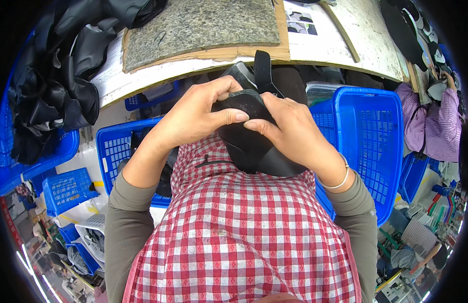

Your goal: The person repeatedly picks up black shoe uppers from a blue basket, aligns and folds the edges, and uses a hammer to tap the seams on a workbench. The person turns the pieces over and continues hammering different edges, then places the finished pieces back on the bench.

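Head view, left hand, right hand, pinched black piece, fingers partly hidden.

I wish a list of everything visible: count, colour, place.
Black piece: one, black, centre
Worktable: one, whitish, ahead
Board: one, brown, on worktable
Stone slab: one, grey, on board
Curved strip: one, brownish, on worktable
Black pieces: many, black, heaped left
Blue baskets: several, blue, both sides
Co-worker: at least one, purple clothes, far right
Others: too small to tell
Apron: one, red and white, worn
Bracelet: one, pale, right wrist
Left hand: one, olive sleeve, on black piece
Right hand: one, olive sleeve, on black piece
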A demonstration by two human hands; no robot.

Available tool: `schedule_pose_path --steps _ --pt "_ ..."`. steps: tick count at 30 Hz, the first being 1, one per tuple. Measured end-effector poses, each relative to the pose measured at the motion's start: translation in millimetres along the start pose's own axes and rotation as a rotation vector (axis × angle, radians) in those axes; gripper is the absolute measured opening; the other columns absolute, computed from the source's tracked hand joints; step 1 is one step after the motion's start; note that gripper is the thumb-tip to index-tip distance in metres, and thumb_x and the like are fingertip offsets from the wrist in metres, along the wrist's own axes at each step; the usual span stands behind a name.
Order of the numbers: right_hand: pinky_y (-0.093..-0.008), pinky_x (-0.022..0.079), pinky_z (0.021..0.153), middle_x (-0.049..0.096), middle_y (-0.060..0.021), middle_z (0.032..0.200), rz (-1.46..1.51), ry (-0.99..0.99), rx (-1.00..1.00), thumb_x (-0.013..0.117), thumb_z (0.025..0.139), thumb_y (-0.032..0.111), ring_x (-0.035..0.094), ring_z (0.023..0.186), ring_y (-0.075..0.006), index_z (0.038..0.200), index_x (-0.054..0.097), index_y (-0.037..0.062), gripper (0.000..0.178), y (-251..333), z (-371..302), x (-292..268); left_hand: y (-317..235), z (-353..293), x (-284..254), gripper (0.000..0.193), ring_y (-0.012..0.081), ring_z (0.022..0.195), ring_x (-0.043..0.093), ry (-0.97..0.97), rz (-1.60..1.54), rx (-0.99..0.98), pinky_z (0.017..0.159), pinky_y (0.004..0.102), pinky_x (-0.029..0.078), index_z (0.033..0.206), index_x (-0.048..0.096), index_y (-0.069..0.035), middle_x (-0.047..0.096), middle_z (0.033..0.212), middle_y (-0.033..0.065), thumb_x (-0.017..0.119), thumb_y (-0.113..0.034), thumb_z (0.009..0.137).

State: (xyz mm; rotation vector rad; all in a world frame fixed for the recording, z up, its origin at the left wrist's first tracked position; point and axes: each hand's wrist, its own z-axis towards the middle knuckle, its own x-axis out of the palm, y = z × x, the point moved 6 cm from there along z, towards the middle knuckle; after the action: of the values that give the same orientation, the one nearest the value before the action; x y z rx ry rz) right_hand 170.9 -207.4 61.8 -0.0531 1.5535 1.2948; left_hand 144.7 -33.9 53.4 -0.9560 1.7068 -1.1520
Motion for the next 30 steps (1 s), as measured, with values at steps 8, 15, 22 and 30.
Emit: schedule_pose_path --steps 8,15,22,30 --pt "-0.0516 0.054 0.072 0.068 -0.0227 0.088 0.035 0.08 -0.046 0.076 0.092 0.025 0.068 0.086 -0.0444 0.098 0.058 -0.0018 0.033 1.7 3.9 5.7 5.0 -2.4 -0.4 0.027 0.0053 0.089 0.061 0.025 -0.02 -0.019 0.079 0.0255 0.051 0.111 0.065 0.0 0.068 0.093 -0.0006 0.079 -0.015 0.094" --pt "-0.0511 0.054 0.072 0.068 -0.0238 0.089 0.06 0.088 -0.051 0.075 0.094 0.023 0.068 0.086 -0.0448 0.097 0.06 -0.003 0.03 2.0 4.2 2.8 3.5 -0.9 4.5 0.024 0.0068 0.086 0.059 -0.105 0.055 -0.048 0.079 0.0272 0.051 0.103 0.067 0.001 0.068 0.091 0.0003 0.082 -0.015 0.091" --pt "-0.051 0.053 0.072 0.068 -0.0243 0.088 0.049 0.081 -0.02 0.072 0.097 0.023 0.068 0.084 -0.0448 0.1 0.061 -0.0024 0.027 -8.1 0.8 2.9 15.4 -8.0 5.5 0.022 0.0084 0.084 0.06 -0.284 -0.038 0.011 0.077 0.0286 0.05 0.098 0.069 0.0 0.067 0.089 0.0016 0.083 -0.014 0.089" --pt "-0.0504 0.053 0.077 0.068 -0.0247 0.094 0.235 0.212 -0.021 0.071 0.098 0.023 0.067 0.091 -0.0459 0.11 0.063 0.0001 0.027 -5.2 -1.2 -1.4 15.4 -11.7 2.9 0.015 0.0059 0.081 0.057 -0.071 -0.328 -0.03 0.079 0.0245 0.048 0.096 0.072 0.0 0.066 0.086 -0.0027 0.081 -0.012 0.092"
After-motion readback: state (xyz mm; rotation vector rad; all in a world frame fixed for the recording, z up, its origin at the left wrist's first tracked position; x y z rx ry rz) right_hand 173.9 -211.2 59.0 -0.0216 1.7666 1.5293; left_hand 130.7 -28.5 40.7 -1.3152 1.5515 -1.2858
